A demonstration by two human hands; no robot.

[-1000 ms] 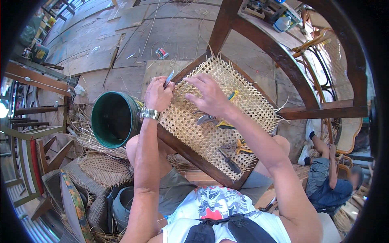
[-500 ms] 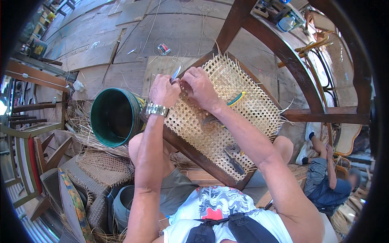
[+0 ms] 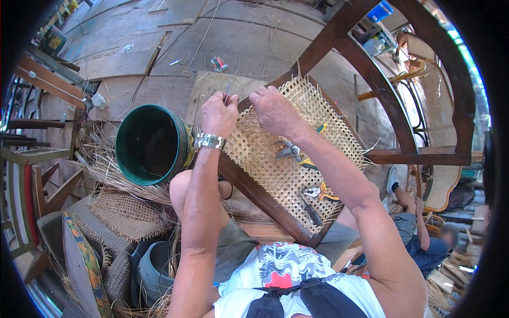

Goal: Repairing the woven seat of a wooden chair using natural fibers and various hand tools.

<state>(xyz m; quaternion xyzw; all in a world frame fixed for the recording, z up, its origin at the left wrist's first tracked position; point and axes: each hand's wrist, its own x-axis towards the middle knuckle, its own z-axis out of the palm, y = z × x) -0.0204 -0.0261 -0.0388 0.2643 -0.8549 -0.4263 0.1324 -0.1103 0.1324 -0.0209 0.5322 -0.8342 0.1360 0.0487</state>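
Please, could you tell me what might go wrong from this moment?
The left hand holds a thin blade, with the right hand close beside it; a slip could perhaps cut the right fingers.

The grey-bladed shears and the dark-handled tool lie loose on the woven seat; if it tips, they might slide off or snag the weave.

Seat: pale, openwork woven-cane panel (image 3: 265, 172) in a dark brown wooden frame (image 3: 265, 200)
Mid-seat: steel-bladed, yellow-and-green-handled cutters (image 3: 288, 151)
Near corner: yellow-handled pliers (image 3: 321, 192), dark slender hand tool (image 3: 313, 214)
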